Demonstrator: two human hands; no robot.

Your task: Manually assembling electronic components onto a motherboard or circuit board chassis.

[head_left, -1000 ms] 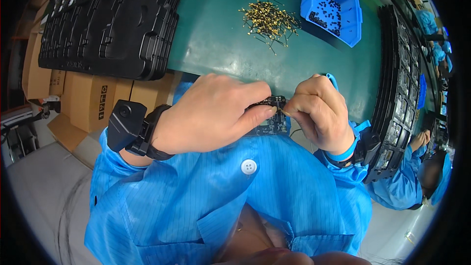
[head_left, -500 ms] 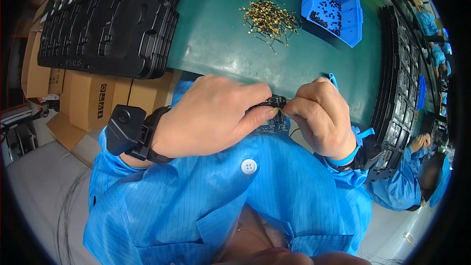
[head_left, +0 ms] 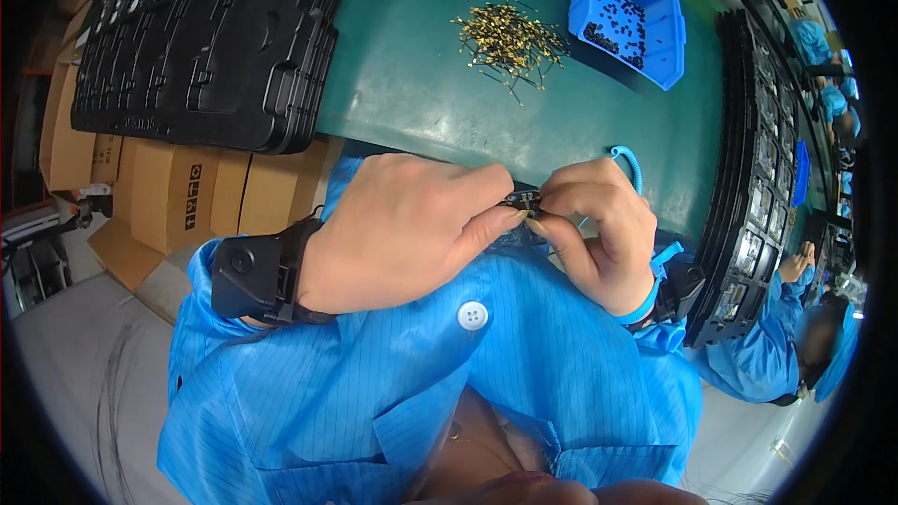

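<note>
- Pinching a small black part [head_left: 524, 199] between both hands, close to the chest, at the near edge of the green table [head_left: 412, 84].
- left hand [head_left: 402, 229]: closed, fingertips [head_left: 510, 217] pressed on the part's left side; black wrist device [head_left: 251, 271] strapped on.
- right hand [head_left: 599, 224]: closed, thumb and forefinger clamped on the part's right end; blue wrist strap [head_left: 650, 295] with coiled blue cord [head_left: 629, 161].
- Part sits right in the gap where the 2 grips meet, mostly hidden by fingers; its shape is too small to make out.
- Pile of gold pins [head_left: 510, 37] farther out on the table, blue bin [head_left: 625, 14] of small black pieces just right of it.
- Black trays [head_left: 206, 47] stacked on the left, another black tray stack [head_left: 753, 159] on the right.
- Cardboard boxes [head_left: 159, 192] below the left trays.
</note>
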